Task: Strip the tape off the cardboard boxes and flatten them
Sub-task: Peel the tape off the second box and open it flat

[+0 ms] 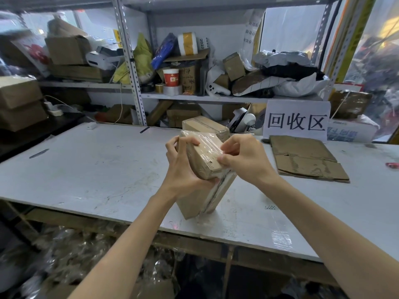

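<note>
The box [203, 162] rests its low end on the table [97, 165], middle and near. My left hand [181, 169] grips its left side; my right hand [244, 156] pinches the tape [216, 147] at its right edge. Just behind sits a second box [205, 125]. Flattened cardboard [306, 158] lies to the right (a sign [296, 121] stands behind it). Shelves [194, 97] line the far side.

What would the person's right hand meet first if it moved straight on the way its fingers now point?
The taped box itself: the right hand pinches its clear tape, fingers pointing left. Beyond that, probably the left hand gripping the opposite side.
</note>
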Demonstrator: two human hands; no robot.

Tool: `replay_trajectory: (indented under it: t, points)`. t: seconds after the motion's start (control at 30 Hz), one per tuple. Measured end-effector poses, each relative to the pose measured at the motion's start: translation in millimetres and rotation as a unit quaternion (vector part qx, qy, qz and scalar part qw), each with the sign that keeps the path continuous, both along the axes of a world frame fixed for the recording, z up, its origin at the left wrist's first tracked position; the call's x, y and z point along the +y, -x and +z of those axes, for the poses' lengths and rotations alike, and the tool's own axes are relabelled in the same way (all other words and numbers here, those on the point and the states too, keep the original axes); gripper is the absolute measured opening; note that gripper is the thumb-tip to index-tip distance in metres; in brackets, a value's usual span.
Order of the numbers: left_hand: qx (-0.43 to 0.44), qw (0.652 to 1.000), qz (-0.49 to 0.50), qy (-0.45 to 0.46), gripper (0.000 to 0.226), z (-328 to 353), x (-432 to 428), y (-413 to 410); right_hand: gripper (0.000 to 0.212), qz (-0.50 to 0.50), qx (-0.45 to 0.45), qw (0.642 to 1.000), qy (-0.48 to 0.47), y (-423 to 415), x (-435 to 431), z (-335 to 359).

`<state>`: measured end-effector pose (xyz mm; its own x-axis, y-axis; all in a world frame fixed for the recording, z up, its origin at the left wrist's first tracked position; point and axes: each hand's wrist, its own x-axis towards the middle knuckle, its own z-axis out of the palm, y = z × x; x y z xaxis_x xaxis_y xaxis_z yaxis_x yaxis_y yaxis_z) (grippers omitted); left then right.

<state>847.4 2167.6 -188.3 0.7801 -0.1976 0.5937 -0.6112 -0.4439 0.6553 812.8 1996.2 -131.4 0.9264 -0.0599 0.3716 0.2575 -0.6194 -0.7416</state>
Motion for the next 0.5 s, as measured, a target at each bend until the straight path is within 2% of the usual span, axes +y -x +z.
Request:
replay_trajectory:
  t: [0.07,0.13,0.2,0.27,0.33,0.43,0.5]
  points:
    - [-0.004,1.0,0.004,-0.009,0.086,-1.0,-1.0,-0.9,0.018,0.0,0.01,1.0,0.026,1.1,-2.0,3.7]
    - [-0.007,1.0,0.017,-0.014,0.087,-1.9,-4.2,-1.4,0.005,-0.005,-0.027,0.996,0.088,3.2,-2.8,5.5]
    - [-0.01,0.999,0.043,-0.023,0.087,-1.1,-8.4,-1.4,0.009,-0.031,-0.075,0.981,0.174,3.4,-1.9,4.2]
    - [-0.009,0.998,0.051,-0.03,0.088,-0.2,-12.5,-1.3,0.009,-0.052,-0.073,0.977,0.194,1.9,-3.6,2.4]
    - [-0.011,0.999,0.043,-0.029,0.089,-0.5,-13.4,-1.7,0.012,-0.049,-0.05,0.986,0.152,-0.1,-7.2,0.2]
    - [-0.009,0.999,0.034,-0.011,0.089,-2.1,-10.8,-0.8,0.016,0.0,0.015,1.0,-0.004,-0.4,-13.5,-3.4]
    - [-0.005,0.999,0.031,-0.008,0.088,-2.5,-9.4,-0.4,0.015,0.055,0.05,0.993,-0.09,-0.5,-18.7,-5.8]
